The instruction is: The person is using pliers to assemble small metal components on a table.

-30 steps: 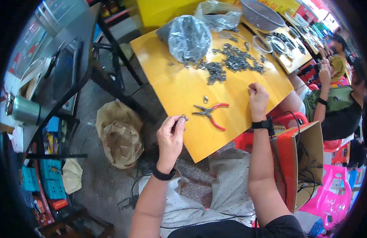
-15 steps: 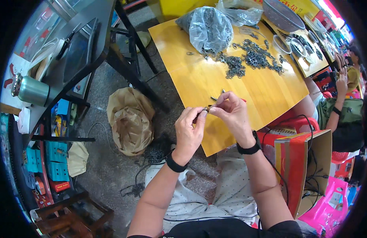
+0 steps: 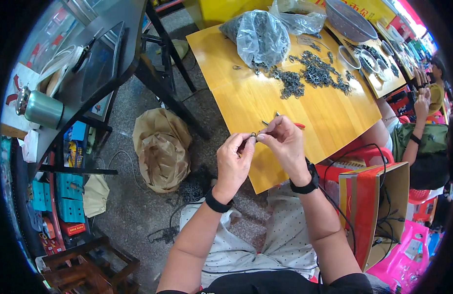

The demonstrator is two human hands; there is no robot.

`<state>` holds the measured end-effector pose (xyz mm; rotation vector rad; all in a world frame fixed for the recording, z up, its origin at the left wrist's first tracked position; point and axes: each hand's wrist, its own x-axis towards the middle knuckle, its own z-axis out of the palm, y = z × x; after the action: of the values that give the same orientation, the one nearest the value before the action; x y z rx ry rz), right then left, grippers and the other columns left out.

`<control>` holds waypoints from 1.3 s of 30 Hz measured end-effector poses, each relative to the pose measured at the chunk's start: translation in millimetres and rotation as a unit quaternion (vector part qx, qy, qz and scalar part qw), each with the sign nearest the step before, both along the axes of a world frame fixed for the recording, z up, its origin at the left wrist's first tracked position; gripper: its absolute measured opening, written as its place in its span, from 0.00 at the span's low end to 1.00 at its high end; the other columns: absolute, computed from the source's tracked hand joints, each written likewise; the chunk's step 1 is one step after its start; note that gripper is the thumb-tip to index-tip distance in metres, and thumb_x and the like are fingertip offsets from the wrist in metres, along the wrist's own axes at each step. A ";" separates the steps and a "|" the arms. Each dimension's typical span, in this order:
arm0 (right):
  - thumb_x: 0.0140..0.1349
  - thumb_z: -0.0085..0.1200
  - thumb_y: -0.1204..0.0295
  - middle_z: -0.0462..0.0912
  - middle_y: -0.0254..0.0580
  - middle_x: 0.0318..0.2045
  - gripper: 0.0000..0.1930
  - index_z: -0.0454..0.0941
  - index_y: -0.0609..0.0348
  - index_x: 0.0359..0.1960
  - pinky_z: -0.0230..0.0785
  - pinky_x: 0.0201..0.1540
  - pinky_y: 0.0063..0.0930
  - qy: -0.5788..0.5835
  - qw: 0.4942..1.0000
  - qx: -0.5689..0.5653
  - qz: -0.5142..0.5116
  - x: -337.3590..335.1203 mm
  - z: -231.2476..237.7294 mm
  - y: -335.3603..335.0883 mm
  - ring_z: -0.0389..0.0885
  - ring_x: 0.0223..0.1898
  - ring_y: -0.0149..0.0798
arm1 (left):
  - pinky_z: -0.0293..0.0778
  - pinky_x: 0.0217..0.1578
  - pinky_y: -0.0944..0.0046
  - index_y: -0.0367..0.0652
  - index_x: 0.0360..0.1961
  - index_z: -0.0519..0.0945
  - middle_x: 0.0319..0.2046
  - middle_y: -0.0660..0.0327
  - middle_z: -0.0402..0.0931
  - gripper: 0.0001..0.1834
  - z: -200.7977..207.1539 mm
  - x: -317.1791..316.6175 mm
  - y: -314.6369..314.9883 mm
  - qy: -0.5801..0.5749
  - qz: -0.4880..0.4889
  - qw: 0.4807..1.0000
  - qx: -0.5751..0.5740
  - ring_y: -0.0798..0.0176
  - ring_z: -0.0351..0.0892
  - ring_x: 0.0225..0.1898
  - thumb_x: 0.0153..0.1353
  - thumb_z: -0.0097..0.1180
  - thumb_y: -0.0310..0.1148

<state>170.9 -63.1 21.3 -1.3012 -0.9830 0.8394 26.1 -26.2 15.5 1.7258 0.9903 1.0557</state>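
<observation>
My left hand [image 3: 234,158] and my right hand [image 3: 286,148] meet over the near edge of the wooden table [image 3: 246,100]. Both are closed in a pinch, fingertips nearly touching, on a small dark metal ring [image 3: 254,134]; its finer detail is too small to make out. Just past my right fingers lies a tool with red handles [image 3: 299,125], probably pliers, partly hidden by that hand. Farther back, small dark metal clasps [image 3: 317,70] are heaped loose, beside a clear plastic bag [image 3: 262,39] filled with more dark pieces.
A grey bowl [image 3: 351,22] and a clear shallow dish [image 3: 349,58] stand at the far right. On the floor to the left sits a brown paper sack [image 3: 161,152]. An open cardboard box [image 3: 373,210] with cables is by my right arm. Another person's arm [image 3: 416,127] shows beyond.
My hands stay together at nearly the same spot with the ring. My right hand has shifted very slightly, and the view has moved a little.
</observation>
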 end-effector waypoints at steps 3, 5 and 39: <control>0.56 0.64 0.80 0.82 0.37 0.28 0.08 0.75 0.63 0.32 0.72 0.37 0.23 -0.087 0.996 -0.009 -0.007 -2.9 5.0 -0.5 0.81 0.31 0.27 | 0.72 0.30 0.69 0.32 0.40 0.80 0.30 0.59 0.80 0.08 2.4 -1.9 0.7 0.014 0.000 1.000 -0.025 0.70 0.78 0.29 0.67 0.57 0.28; 0.55 0.64 0.80 0.82 0.40 0.28 0.07 0.76 0.65 0.31 0.72 0.36 0.26 -0.152 0.988 -0.011 -0.013 -7.4 9.7 -1.7 0.81 0.30 0.32 | 0.72 0.30 0.70 0.32 0.40 0.80 0.30 0.60 0.80 0.08 -2.6 -2.1 0.9 -0.011 0.009 0.999 -0.038 0.71 0.77 0.29 0.67 0.57 0.28; 0.59 0.59 0.72 0.82 0.47 0.29 0.08 0.82 0.65 0.32 0.69 0.37 0.34 -0.285 0.956 -0.046 0.053 13.3 6.9 -3.7 0.80 0.32 0.43 | 0.74 0.36 0.55 0.38 0.35 0.81 0.30 0.54 0.78 0.06 -4.6 -5.2 8.4 0.096 -0.020 0.978 0.185 0.49 0.77 0.34 0.56 0.62 0.23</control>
<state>184.2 -66.7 28.2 -1.6267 -1.4910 0.6005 20.9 -17.7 10.9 2.1749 0.9125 1.1143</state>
